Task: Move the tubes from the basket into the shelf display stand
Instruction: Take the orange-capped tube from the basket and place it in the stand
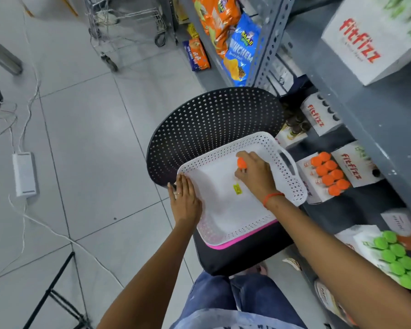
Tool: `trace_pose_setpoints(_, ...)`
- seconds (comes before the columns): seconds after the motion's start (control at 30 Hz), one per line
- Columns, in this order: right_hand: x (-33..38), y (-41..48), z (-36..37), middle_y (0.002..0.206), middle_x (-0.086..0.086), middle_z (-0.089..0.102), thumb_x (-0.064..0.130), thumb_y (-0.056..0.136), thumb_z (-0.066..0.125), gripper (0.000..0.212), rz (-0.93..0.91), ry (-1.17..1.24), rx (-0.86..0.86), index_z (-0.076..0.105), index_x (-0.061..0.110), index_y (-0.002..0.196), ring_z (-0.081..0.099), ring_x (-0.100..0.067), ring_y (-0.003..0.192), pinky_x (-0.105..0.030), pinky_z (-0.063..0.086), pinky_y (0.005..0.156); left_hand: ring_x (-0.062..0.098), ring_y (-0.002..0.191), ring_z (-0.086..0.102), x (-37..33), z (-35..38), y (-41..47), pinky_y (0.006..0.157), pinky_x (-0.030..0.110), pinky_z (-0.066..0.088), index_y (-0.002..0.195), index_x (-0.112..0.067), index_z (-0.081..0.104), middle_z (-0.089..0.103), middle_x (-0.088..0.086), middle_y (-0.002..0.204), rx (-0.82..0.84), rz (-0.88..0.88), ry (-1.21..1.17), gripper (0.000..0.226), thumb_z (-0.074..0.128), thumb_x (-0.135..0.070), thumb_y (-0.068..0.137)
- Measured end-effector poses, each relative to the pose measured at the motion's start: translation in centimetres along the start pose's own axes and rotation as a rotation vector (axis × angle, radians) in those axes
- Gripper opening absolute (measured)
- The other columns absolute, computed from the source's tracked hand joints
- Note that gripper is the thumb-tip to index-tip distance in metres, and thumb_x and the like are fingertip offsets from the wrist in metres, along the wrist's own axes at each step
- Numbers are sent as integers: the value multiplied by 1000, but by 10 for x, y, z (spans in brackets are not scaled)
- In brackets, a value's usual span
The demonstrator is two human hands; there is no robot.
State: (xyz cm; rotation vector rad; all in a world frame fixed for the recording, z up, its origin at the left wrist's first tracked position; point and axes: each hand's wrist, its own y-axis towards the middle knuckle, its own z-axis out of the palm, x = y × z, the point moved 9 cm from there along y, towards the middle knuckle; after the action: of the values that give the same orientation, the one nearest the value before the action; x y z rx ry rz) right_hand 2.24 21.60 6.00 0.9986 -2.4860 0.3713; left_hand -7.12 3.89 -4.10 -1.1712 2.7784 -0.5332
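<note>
A white perforated basket (292,186) sits on the seat of a black chair (211,119). My right hand (255,176) is inside the basket, shut on a tube with an orange cap (241,162); most of the tube is hidden under my fingers. My left hand (184,198) lies flat on the basket's left rim, fingers together, holding nothing. To the right, on a low shelf, a white display stand (306,167) marked fitfizz holds several orange-capped tubes (329,173). A small yellow label (237,189) lies on the basket floor.
Grey metal shelving (365,129) runs along the right, with more fitfizz boxes, a stand of green-capped tubes (398,257) and snack bags (240,48) further back. A wire trolley (126,27) stands behind. Cables and a white power adapter (25,174) lie on the tiled floor at left.
</note>
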Motion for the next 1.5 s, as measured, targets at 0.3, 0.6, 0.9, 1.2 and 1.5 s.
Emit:
trace_pose_setpoints(0.3, -68, -86, -176, 98, -11, 73, 7, 68, 71, 35, 262, 223, -246, 68, 14, 102, 66, -27, 90, -32, 53, 82, 24, 145, 14, -144, -101, -4, 118, 46, 3, 147, -2, 19, 19, 14, 156, -263, 342, -263, 65, 41, -36, 96)
trace_pose_setpoints(0.6, -107, -225, -349, 84, -14, 77, 13, 66, 79, 26, 418, 39, -699, 71, 12, 91, 70, -26, 80, -35, 51, 75, 32, 138, 32, -323, -212, -69, 113, 47, 21, 141, 4, 34, 33, 20, 149, -432, 845, -463, 68, 36, -37, 86)
trace_pose_setpoints(0.9, -186, -328, -441, 84, -22, 73, 34, 68, 71, 27, 808, -322, -890, 73, 12, 84, 63, -38, 91, -40, 54, 68, 28, 146, 3, -421, -198, -118, 118, 43, -3, 148, 2, 7, 8, 19, 157, -271, 983, -236, 95, 7, -68, 83)
trace_pose_setpoints(1.2, -212, -305, -453, 89, -25, 72, 39, 73, 72, 32, 859, -318, -869, 74, 13, 92, 62, -39, 93, -39, 51, 75, 26, 146, 0, -409, -197, -111, 117, 39, -8, 148, 0, 0, 1, 17, 158, -274, 940, -198, 85, 22, -61, 93)
trace_pose_setpoints(1.5, -227, -292, -438, 92, -22, 71, 38, 78, 68, 30, 923, -254, -760, 72, 12, 92, 61, -38, 93, -37, 50, 73, 27, 146, -2, -411, -193, -107, 114, 38, -10, 148, -1, -3, -2, 17, 158, -281, 947, -167, 87, 14, -64, 91)
